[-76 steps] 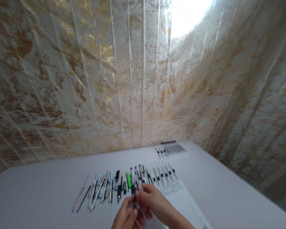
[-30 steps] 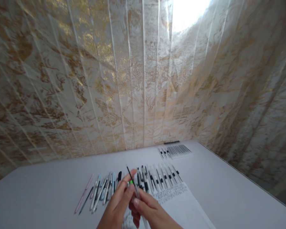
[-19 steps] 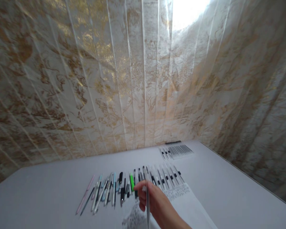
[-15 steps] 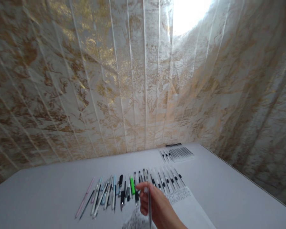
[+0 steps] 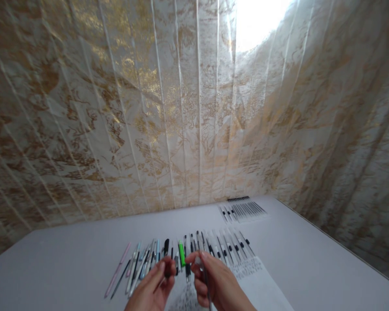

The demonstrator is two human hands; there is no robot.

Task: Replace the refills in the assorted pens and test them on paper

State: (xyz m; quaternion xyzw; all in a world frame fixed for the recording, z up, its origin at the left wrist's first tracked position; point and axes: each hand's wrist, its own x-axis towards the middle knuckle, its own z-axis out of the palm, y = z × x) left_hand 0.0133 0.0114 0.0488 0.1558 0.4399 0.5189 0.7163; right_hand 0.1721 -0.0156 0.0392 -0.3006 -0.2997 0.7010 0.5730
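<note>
My right hand [image 5: 218, 278] is closed in a pinch around a slim greyish pen [image 5: 208, 283] that points down toward the lower edge of the view. Just to its left, my left hand [image 5: 154, 283] has its fingers curled together. Something small and dark shows at those fingertips, but I cannot make out what it is. Between and beyond the hands lies a bright green highlighter [image 5: 182, 254]. Under the hands is a sheet of paper with handwriting [image 5: 246, 270].
Loose pens, among them a pink pen [image 5: 117, 270], lie to the left on the white table [image 5: 68, 259]. Several pen parts with black pieces [image 5: 236, 248] are lined up on the right. Farther back is a row of thin rods [image 5: 251, 209]. A patterned gold curtain [image 5: 181, 129] rises behind.
My left hand has come into view from below, over the pens and beside my right hand. The right hand still pinches the slim pen, and the view has shifted slightly.
</note>
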